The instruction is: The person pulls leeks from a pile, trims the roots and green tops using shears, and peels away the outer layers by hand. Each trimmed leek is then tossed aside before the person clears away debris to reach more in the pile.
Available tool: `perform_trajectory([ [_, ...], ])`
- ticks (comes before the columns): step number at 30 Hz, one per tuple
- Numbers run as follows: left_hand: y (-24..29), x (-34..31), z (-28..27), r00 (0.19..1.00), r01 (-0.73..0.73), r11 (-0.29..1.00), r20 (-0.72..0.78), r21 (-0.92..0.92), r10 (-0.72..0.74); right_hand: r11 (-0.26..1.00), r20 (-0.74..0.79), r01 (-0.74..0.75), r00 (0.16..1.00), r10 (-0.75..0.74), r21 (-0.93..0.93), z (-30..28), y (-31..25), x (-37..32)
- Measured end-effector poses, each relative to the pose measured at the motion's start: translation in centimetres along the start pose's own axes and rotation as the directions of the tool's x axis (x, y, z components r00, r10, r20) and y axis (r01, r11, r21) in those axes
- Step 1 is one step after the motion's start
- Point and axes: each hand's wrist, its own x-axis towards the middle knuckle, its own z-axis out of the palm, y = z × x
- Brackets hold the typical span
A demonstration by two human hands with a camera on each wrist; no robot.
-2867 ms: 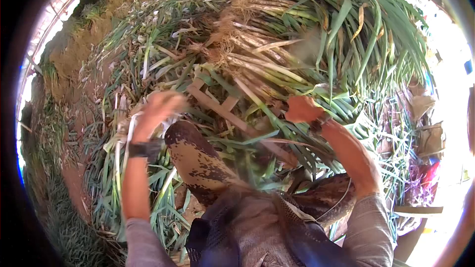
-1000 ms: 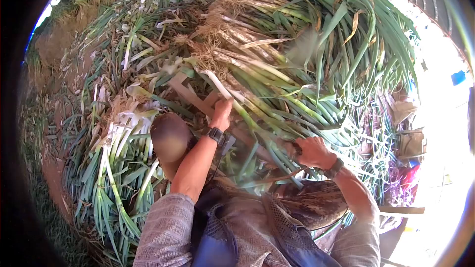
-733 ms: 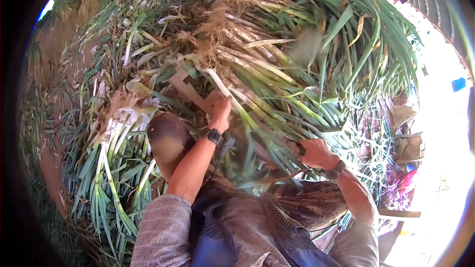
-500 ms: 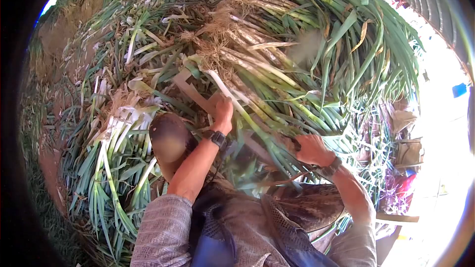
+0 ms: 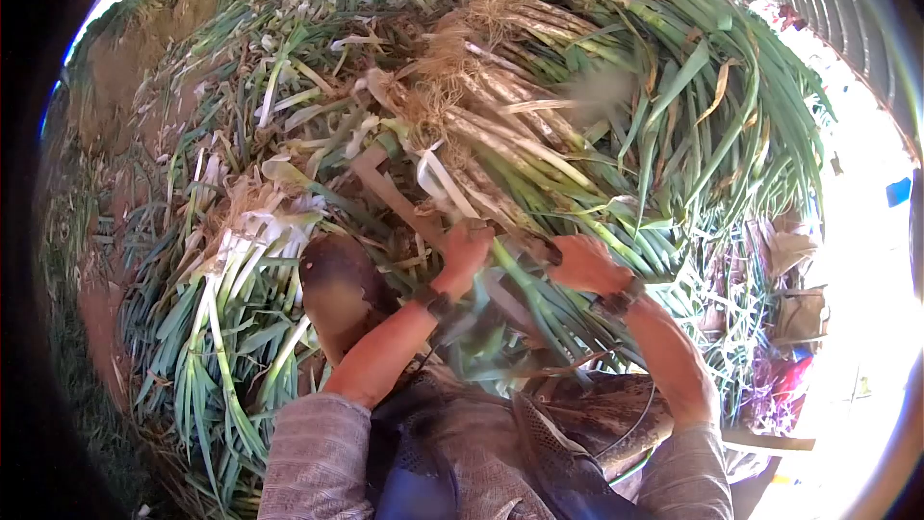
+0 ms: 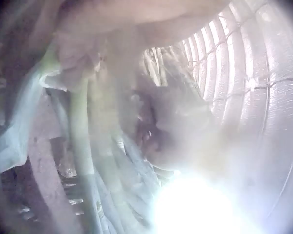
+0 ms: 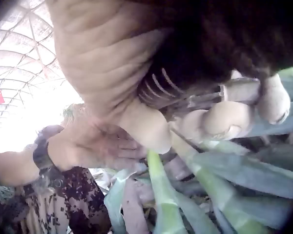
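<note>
My left hand (image 5: 465, 255) grips a leek (image 5: 449, 185) partway down its stalk; a pale strip of skin curls off near its white end. In the left wrist view a torn green leaf (image 6: 17, 134) hangs beside the stalk (image 6: 80, 126). Close by on the right, my right hand (image 5: 589, 265) has its fingers curled round a dark ridged handle (image 7: 158, 87), mostly hidden in the palm. Its thumb and fingertips lie right at the leek's leaves (image 7: 205, 180). Beyond both hands lies a heap of rooted leeks (image 5: 539, 125).
Cleaned white leeks (image 5: 255, 241) lie piled left of my knee (image 5: 342, 274). Flat brown bars (image 5: 390, 195) stand between my legs and the heap. Loose leaves and peelings (image 5: 260, 67) cover the ground, with brown cardboard (image 5: 801, 316) at right.
My left hand came from the pile at left onto the leek, then slid down its stalk, and a skin strip came loose. My right hand shifted slightly up and left.
</note>
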Motion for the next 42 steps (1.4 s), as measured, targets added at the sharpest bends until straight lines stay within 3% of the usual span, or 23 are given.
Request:
perform_trajectory([
  [2,-0.2,0.2,0.3,0.996,-0.068,0.997,-0.063,0.03,0.07,0.999,-0.084,-0.016,0.996,0.019,0.038,0.6,1.9,-1.4],
  [4,-0.8,0.9,0.2,0.984,-0.128,0.989,-0.112,0.071,0.135,0.998,-0.031,-0.051,0.998,0.05,-0.036,0.3,3.5,-3.5],
  [7,-1.6,2.7,-0.2,0.978,-0.169,0.985,-0.132,-0.036,0.163,0.99,-0.019,-0.073,0.997,0.071,-0.117,0.2,5.5,-7.4],
  [9,-0.5,2.2,0.3,0.971,-0.18,0.953,-0.201,-0.245,0.132,0.99,-0.051,-0.064,0.997,0.058,-0.123,0.2,6.1,-9.3],
  [11,0.2,1.6,0.8,0.977,-0.134,0.961,-0.195,-0.241,0.087,0.983,0.018,-0.156,0.987,0.158,-0.094,0.2,6.3,-10.7],
  [14,0.0,1.7,0.9,0.988,-0.071,0.919,-0.156,-0.388,0.01,0.983,0.004,-0.15,0.988,0.152,-0.108,1.0,7.1,-11.9],
  [16,-0.4,2.9,0.2,0.997,0.067,0.892,0.005,-0.447,-0.072,0.983,0.02,-0.141,0.989,0.144,-0.114,1.0,6.9,-12.4],
  [19,-0.5,3.3,1.0,0.998,0.054,0.87,0.007,-0.49,-0.058,0.981,0.034,-0.172,0.984,0.176,-0.094,0.5,6.2,-13.2],
  [23,-0.2,3.4,2.0,0.989,0.141,0.892,0.033,-0.43,-0.141,0.977,0.109,-0.189,0.974,0.2,-0.101,-0.4,5.9,-13.9],
  [26,0.0,3.1,1.7,0.976,0.217,0.837,0.11,-0.503,-0.187,0.973,0.123,-0.195,0.97,0.21,-0.122,-0.5,5.9,-14.0],
  [27,0.0,3.0,1.7,0.976,0.216,0.835,0.111,-0.505,-0.185,0.966,0.113,-0.221,0.965,0.237,-0.135,-0.5,6.0,-14.0],
  [30,0.6,2.7,1.8,0.986,0.086,0.897,-0.095,-0.434,-0.14,0.976,0.026,-0.193,0.98,0.197,-0.095,0.2,6.3,-14.7],
  [31,1.2,2.8,1.6,0.969,0.116,0.903,-0.153,-0.414,-0.195,0.976,0.028,-0.197,0.979,0.201,-0.094,0.2,6.2,-14.7],
  [33,2.0,2.7,0.8,0.972,0.142,0.879,-0.104,-0.455,-0.211,0.978,0.025,-0.204,0.978,0.205,-0.029,-0.1,5.6,-14.7],
  [37,1.1,3.6,0.1,0.98,0.085,0.913,-0.131,-0.398,-0.148,0.983,0.003,-0.168,0.986,0.169,-0.079,0.6,5.9,-13.2],
  [41,0.9,3.8,0.0,0.976,0.105,0.902,-0.132,-0.419,-0.175,0.992,-0.008,-0.096,0.995,0.095,-0.083,-0.1,5.0,-11.4],
  [42,0.0,4.5,-0.2,0.978,0.05,0.919,-0.167,-0.39,-0.124,0.992,-0.009,-0.09,0.996,0.09,-0.087,-0.2,4.9,-11.1],
])
